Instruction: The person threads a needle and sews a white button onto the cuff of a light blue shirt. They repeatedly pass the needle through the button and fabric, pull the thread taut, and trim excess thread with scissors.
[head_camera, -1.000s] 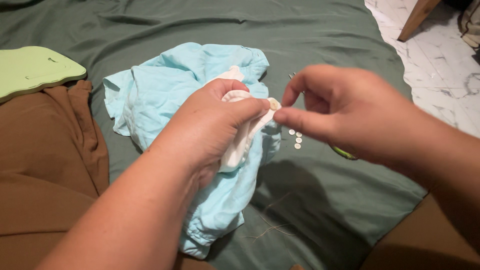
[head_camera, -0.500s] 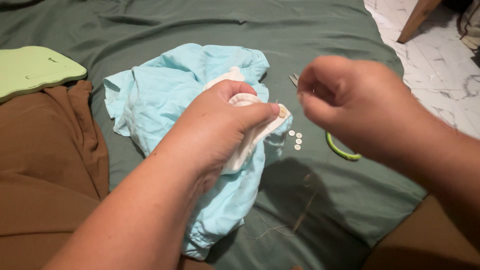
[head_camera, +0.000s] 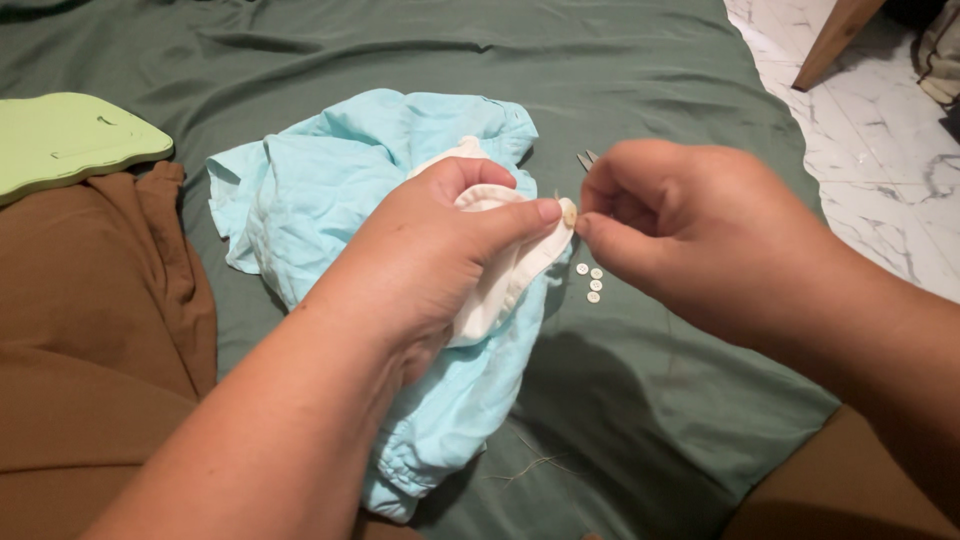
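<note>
- A small pale button (head_camera: 570, 213) sits at the edge of a white fabric piece (head_camera: 497, 270), and everything below is placed relative to this button.
- The left hand (head_camera: 440, 255) is closed around the white fabric piece; its thumb lies along the top and the thumb tip presses the fabric right beside the button, on its left.
- The right hand (head_camera: 690, 235) is just to the right of the button, with the fingers curled in and the thumb and forefinger pressed together in a pinch at the button's side. What exactly they pinch is too small to see; a very thin needle or thread seems to stand up just above the button.
- The white fabric piece belongs with a light blue garment (head_camera: 330, 200), which lies crumpled under and behind the left hand and reaches below the button toward the near edge.
- Three small white buttons (head_camera: 593, 284) lie loose on the green bed sheet (head_camera: 620, 90), just below and slightly right of the held button.
- Metal scissor tips (head_camera: 585, 158) show above the button, partly hidden behind the right hand.
- A loose brownish thread (head_camera: 530, 465) lies on the sheet, well below the button.
- A brown cloth (head_camera: 90, 330) covers the area far to the left of the button, and a light green flat board (head_camera: 65, 135) lies above that cloth.
- A white marble floor (head_camera: 880, 130) is seen far to the upper right, beyond the sheet's edge.
</note>
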